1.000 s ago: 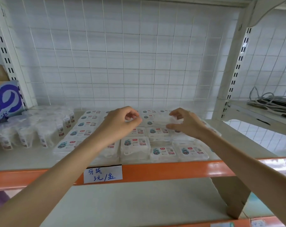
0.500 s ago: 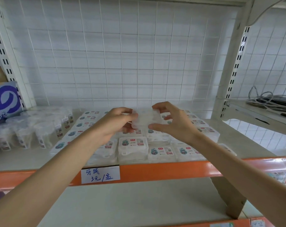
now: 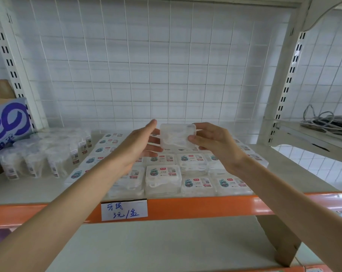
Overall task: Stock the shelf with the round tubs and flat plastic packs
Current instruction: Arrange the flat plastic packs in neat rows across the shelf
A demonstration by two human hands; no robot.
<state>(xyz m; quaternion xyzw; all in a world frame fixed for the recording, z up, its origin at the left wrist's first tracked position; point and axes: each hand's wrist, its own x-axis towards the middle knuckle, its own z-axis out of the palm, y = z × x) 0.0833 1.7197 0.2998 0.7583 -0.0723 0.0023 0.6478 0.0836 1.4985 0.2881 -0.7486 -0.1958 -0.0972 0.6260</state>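
A flat clear plastic pack (image 3: 177, 136) is held upright in the air above the shelf, its plain side toward me. My right hand (image 3: 215, 146) grips its right edge with thumb in front and fingers behind. My left hand (image 3: 138, 144) is beside its left edge with straight fingers touching or just behind it. Below lie rows of several flat plastic packs (image 3: 163, 178) with labels up. Several round tubs (image 3: 34, 160) stand in a group on the shelf's left.
The shelf (image 3: 38, 190) has an orange front rail (image 3: 205, 208) with a handwritten price tag (image 3: 124, 210). A wire grid (image 3: 146, 65) backs it. A blue printed box (image 3: 8, 122) stands far left. Cables (image 3: 323, 120) lie on the neighbouring shelf at right. A lower shelf (image 3: 156, 244) sits beneath.
Both hands have lifted one flat pack from the rows and turned it upright. My left hand's fingers have straightened beside it, while my right hand keeps its grip.
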